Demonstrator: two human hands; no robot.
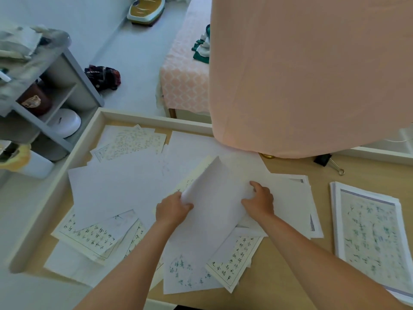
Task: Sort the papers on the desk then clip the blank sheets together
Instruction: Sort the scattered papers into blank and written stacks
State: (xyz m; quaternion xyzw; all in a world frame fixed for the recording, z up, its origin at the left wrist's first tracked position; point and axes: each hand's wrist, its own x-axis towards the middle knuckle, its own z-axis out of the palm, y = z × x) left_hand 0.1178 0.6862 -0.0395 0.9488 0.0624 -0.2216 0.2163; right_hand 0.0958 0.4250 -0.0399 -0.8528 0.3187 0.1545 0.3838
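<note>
A blank white sheet (214, 198) is lifted and curved above the middle of the desk. My left hand (173, 209) pinches its left edge. On its right side my right hand (260, 201) grips it, thumb on top. Under and around it lies a loose spread of blank sheets (116, 184) and sheets with handwritten characters (232, 260). A neat stack of written pages (371, 238) lies at the right. A black binder clip (328, 162) sits at the back right of the desk.
The wooden desk (288, 276) has a raised white rim (143, 116). A peach curtain (308, 74) hangs over its back right. A grey shelf unit (55, 90) stands to the left, a bed (185, 74) beyond.
</note>
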